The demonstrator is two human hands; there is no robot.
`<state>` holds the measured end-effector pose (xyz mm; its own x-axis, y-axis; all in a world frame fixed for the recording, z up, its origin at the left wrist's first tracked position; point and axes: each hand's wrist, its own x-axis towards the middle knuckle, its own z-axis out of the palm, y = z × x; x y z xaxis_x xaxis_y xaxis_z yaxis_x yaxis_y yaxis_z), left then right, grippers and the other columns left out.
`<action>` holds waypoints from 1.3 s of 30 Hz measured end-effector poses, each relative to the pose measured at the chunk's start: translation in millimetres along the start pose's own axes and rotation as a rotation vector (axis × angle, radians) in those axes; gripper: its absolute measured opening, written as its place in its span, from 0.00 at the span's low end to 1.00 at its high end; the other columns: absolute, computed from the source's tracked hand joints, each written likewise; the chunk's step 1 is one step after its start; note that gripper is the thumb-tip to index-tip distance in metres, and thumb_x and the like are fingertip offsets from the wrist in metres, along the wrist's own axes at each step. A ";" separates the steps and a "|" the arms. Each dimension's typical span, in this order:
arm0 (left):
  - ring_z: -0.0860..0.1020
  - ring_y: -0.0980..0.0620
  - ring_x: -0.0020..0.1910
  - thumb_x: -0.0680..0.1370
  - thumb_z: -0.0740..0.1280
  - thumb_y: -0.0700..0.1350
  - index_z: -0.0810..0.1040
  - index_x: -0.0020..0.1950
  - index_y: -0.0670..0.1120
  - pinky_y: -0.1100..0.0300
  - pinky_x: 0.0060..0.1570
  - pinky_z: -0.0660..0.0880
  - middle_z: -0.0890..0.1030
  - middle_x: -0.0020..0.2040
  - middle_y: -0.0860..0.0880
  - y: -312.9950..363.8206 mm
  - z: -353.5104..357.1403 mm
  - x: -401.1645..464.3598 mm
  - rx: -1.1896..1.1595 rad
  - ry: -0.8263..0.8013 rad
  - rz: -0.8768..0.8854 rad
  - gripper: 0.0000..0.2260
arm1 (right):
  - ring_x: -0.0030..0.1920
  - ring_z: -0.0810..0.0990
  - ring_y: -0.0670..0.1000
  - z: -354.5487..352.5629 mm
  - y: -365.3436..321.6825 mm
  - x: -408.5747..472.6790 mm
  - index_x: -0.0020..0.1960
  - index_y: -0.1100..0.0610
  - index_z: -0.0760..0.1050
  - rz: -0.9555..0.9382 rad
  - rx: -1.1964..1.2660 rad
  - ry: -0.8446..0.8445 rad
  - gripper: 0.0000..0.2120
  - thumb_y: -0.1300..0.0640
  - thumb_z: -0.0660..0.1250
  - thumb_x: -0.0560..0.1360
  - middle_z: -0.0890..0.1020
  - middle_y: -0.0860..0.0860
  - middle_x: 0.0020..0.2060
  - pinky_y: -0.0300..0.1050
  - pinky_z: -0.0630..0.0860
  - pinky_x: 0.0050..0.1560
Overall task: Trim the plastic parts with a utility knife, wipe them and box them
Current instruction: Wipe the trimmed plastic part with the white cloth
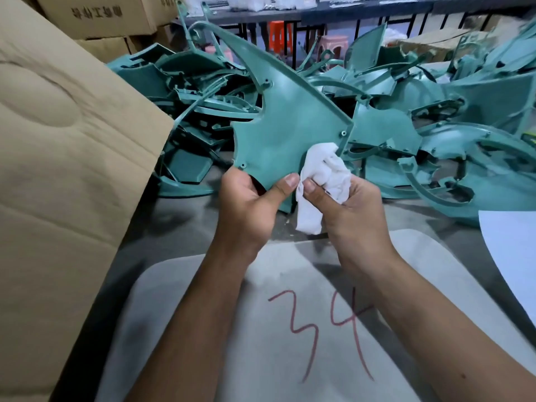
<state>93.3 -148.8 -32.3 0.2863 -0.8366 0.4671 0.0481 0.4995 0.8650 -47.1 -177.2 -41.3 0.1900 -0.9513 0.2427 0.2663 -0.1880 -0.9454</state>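
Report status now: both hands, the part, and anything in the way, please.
Left hand grips teal part at its lower edge. Right hand holds white cloth against the part. Utility knife not in view. Nothing blocks.

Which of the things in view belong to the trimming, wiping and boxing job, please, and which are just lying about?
In use: left hand holding teal part; right hand gripping white cloth; pile of teal parts; cardboard box.

Lying about: stools, white sheet, stacked cartons.
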 end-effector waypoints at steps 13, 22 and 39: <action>0.84 0.46 0.59 0.73 0.72 0.32 0.80 0.61 0.43 0.51 0.58 0.80 0.86 0.58 0.46 19.1 -33.8 11.4 0.065 -0.247 -0.158 0.17 | 0.44 0.87 0.47 -15.4 -6.0 12.9 0.54 0.62 0.83 -0.087 -0.006 0.126 0.05 0.64 0.73 0.78 0.89 0.48 0.45 0.41 0.82 0.44; 0.85 0.43 0.57 0.72 0.73 0.30 0.78 0.63 0.36 0.57 0.51 0.81 0.86 0.56 0.42 20.8 -86.1 3.9 0.099 -0.146 -0.291 0.19 | 0.48 0.81 0.36 -40.2 -6.1 24.5 0.60 0.57 0.80 -0.585 -0.473 0.306 0.10 0.60 0.74 0.79 0.82 0.32 0.48 0.33 0.75 0.49; 0.81 0.42 0.64 0.79 0.69 0.36 0.79 0.65 0.44 0.43 0.66 0.76 0.83 0.63 0.42 -6.9 22.7 -4.4 -0.334 0.310 -0.271 0.14 | 0.38 0.83 0.45 -9.4 2.6 9.5 0.50 0.57 0.83 -0.241 -0.281 0.165 0.06 0.54 0.75 0.78 0.87 0.46 0.41 0.40 0.76 0.37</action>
<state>70.0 -153.6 -36.3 0.4887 -0.8648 0.1153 0.4476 0.3619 0.8177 -53.5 -189.0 -43.5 -0.0068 -0.8941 0.4478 0.0116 -0.4479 -0.8940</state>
